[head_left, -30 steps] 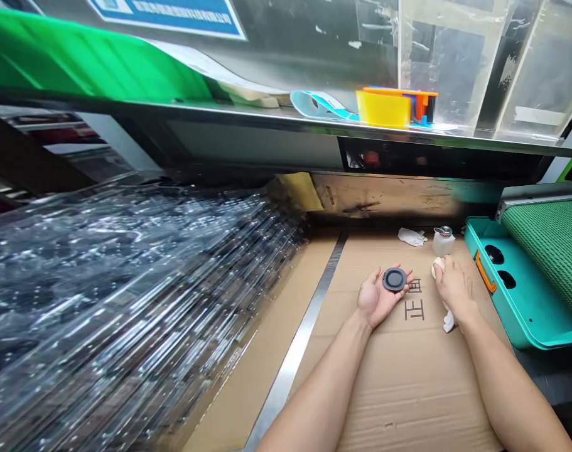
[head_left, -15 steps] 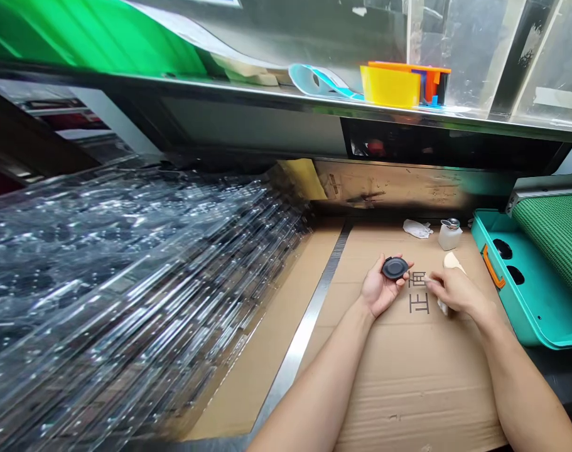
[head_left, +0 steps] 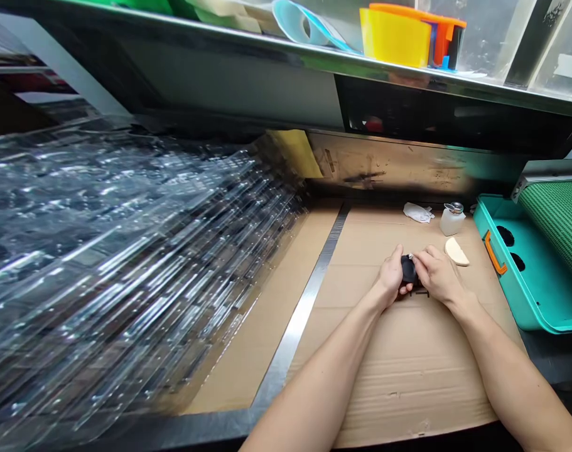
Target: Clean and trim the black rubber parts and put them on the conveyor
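Note:
My left hand (head_left: 390,276) is curled around a small black round disc (head_left: 408,270) above the cardboard sheet (head_left: 408,351). My right hand (head_left: 434,276) presses against the disc from the right, its fingers pinched together on a small white bit whose nature I cannot make out. Both hands meet over the printed characters on the cardboard, which they mostly hide. A cream-coloured pad (head_left: 456,252) lies on the cardboard just right of my right hand.
A big stack of clear plastic trays (head_left: 116,251) fills the left side. A small pump bottle (head_left: 452,219) and a crumpled white wipe (head_left: 418,213) sit at the back. A teal tray (head_left: 525,282) with black discs and a green belt (head_left: 559,220) stand at right. Yellow and orange bins (head_left: 399,34) rest on the shelf above.
My right hand left the cream pad on the cardboard and came left to the disc. My left hand closed round the disc and turned it. The view tilted downward.

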Tool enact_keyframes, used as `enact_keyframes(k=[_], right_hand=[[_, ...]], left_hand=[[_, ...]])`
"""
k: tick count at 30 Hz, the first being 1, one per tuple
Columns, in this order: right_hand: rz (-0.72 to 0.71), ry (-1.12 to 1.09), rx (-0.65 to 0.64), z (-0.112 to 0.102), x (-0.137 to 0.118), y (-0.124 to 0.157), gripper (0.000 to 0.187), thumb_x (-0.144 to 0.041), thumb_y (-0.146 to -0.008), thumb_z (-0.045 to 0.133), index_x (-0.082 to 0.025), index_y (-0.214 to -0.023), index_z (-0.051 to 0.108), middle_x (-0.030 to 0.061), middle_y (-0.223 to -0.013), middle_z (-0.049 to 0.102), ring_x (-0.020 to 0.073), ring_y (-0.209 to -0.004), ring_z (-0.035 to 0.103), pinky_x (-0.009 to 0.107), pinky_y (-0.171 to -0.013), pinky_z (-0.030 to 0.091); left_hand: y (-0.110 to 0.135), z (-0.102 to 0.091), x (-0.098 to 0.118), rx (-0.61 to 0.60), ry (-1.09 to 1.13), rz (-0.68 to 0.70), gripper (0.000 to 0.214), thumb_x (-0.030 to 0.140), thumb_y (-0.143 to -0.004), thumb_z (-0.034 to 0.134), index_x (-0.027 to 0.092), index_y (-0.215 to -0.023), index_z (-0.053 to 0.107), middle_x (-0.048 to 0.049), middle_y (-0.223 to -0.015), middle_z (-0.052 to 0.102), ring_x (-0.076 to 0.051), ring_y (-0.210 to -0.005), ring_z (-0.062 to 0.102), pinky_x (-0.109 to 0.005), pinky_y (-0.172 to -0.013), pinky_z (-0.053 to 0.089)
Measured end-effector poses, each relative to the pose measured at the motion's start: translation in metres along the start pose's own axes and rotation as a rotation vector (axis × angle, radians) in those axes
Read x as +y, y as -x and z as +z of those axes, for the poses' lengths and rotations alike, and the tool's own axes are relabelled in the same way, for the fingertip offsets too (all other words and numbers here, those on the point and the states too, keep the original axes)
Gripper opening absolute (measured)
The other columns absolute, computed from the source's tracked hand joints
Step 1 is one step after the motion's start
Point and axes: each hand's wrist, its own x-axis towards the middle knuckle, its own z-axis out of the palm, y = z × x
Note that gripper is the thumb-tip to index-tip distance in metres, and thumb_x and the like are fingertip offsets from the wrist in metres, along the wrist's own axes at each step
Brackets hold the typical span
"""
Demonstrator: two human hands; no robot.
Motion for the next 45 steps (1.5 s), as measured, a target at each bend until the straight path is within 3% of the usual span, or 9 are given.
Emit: enact_keyframes(k=[8, 15, 22, 28, 36, 41, 45], right_hand=[[0.021, 0.255, -0.133, -0.012, -0.005, -0.002, 0.031, -0.027, -0.101, 0.044, -0.018, -0.089, 0.071, 0.0073, -0.089, 0.066, 0.0179, -0.081, 0.057, 0.029, -0.077, 0.034], [-0.042, 0.25, -0.205, -0.021, -0.002, -0.002, 0.031, -0.024, -0.098, 0.045, -0.018, -0.085, 0.072, 0.0062, -0.086, 0.068, 0.0167, -0.077, 0.058, 0.029, -0.076, 0.035], [0.034, 0.231, -0.272, -0.029, -0.002, -0.004, 0.028, -0.025, -0.092, 0.052, -0.019, -0.074, 0.072, 0.0052, -0.084, 0.071, 0.0164, -0.071, 0.059, 0.029, -0.068, 0.033], [-0.059, 0.191, -0.266, -0.03, 0.001, -0.006, 0.03, -0.023, -0.093, 0.05, -0.019, -0.076, 0.074, 0.0053, -0.085, 0.071, 0.0156, -0.074, 0.06, 0.028, -0.075, 0.035], [0.021, 0.19, -0.29, -0.032, 0.0, -0.006, 0.027, -0.026, -0.09, 0.053, -0.02, -0.074, 0.074, 0.0046, -0.084, 0.073, 0.0162, -0.073, 0.061, 0.028, -0.065, 0.031], [0.04, 0.176, -0.281, -0.034, -0.002, -0.005, 0.027, -0.026, -0.09, 0.051, -0.02, -0.077, 0.074, 0.0044, -0.086, 0.073, 0.0159, -0.074, 0.061, 0.028, -0.065, 0.031], [0.096, 0.193, -0.312, -0.036, -0.005, -0.004, 0.026, -0.026, -0.088, 0.053, -0.02, -0.073, 0.073, 0.0044, -0.084, 0.074, 0.0159, -0.071, 0.061, 0.029, -0.061, 0.028]], left_hand=[[-0.003, 0.0, -0.004, 0.043, -0.411, 0.027, 0.07, 0.072, -0.093, 0.03, 0.018, -0.057, 0.056, -0.0052, -0.036, 0.05, -0.013, -0.026, 0.041, -0.023, -0.03, 0.026], [0.005, 0.001, 0.004, -0.109, -0.567, 0.026, 0.077, 0.071, -0.094, 0.029, 0.015, -0.055, 0.063, -0.0061, -0.035, 0.049, -0.013, -0.025, 0.039, -0.023, -0.029, 0.021], [0.009, 0.001, 0.008, -0.17, -0.597, 0.066, 0.079, 0.071, -0.094, 0.027, 0.015, -0.053, 0.065, -0.0075, -0.039, 0.052, -0.011, -0.027, 0.04, -0.021, -0.03, 0.024], [0.011, 0.002, 0.01, -0.225, -0.559, 0.052, 0.08, 0.074, -0.092, 0.032, 0.014, -0.051, 0.065, -0.0096, -0.043, 0.055, -0.012, -0.029, 0.041, -0.023, -0.03, 0.025], [0.011, 0.002, 0.008, -0.238, -0.591, 0.04, 0.082, 0.072, -0.094, 0.024, 0.013, -0.056, 0.066, -0.0121, -0.057, 0.066, -0.012, -0.032, 0.046, -0.023, -0.03, 0.03], [0.012, 0.002, 0.007, -0.243, -0.557, 0.073, 0.08, 0.074, -0.093, 0.029, 0.014, -0.053, 0.064, -0.0112, -0.048, 0.061, -0.011, -0.031, 0.044, -0.022, -0.03, 0.028], [0.012, 0.001, 0.006, -0.24, -0.555, 0.072, 0.081, 0.073, -0.094, 0.026, 0.014, -0.054, 0.065, -0.0125, -0.054, 0.065, -0.011, -0.032, 0.046, -0.022, -0.031, 0.03]])
